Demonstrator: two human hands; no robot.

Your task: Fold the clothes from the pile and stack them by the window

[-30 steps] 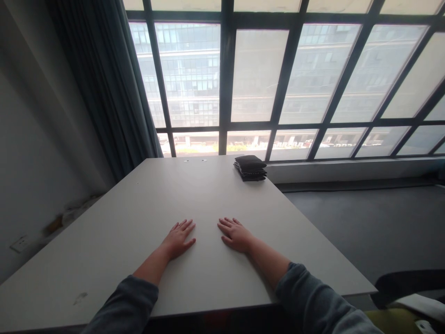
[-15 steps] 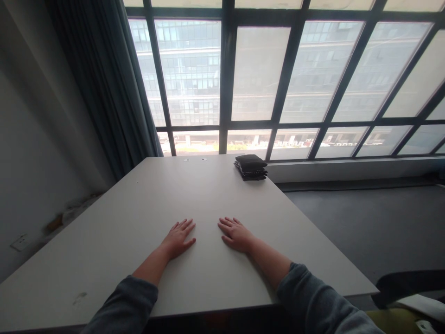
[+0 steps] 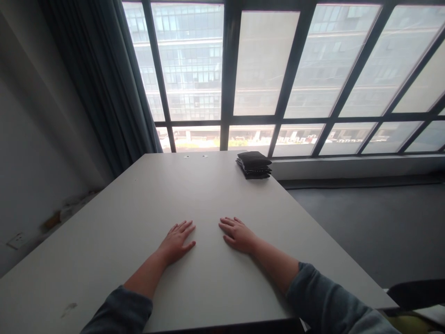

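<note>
- Pale grey table [image 3: 114,232]: broad and bare but for two things, far edge toward the window [image 3: 257,69].
- Dark folded cloth stack [image 3: 254,165]: at the table's far right corner, well apart from both hands, close to that edge; likely to slide off if nudged or dragged carelessly.
- Left hand [image 3: 176,241]: flat on the table near its middle, fingers spread, grasping nothing.
- Right hand [image 3: 237,234]: just beside the left on the table, likewise flat, released.
</note>
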